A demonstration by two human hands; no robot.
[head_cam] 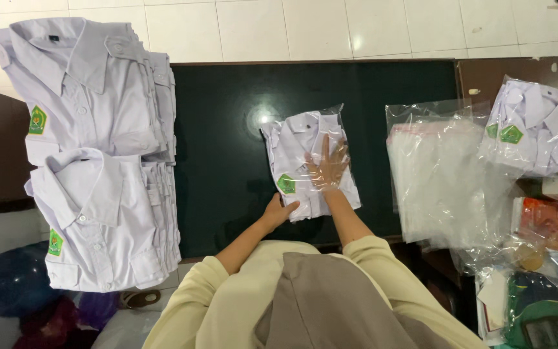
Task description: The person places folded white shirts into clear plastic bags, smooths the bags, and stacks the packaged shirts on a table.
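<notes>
A folded white shirt with a green badge [305,158] lies in a clear plastic bag on the dark green table [227,129]. My right hand [329,167] is flat on the shirt with fingers spread, and it looks to be inside the bag. My left hand [280,211] grips the near left edge of the bag and shirt.
Two stacks of folded white shirts [95,155] fill the table's left side. A pile of empty clear bags [444,181] lies to the right, with bagged shirts [534,126] beyond it. Boxes and clutter [544,258] sit at the lower right.
</notes>
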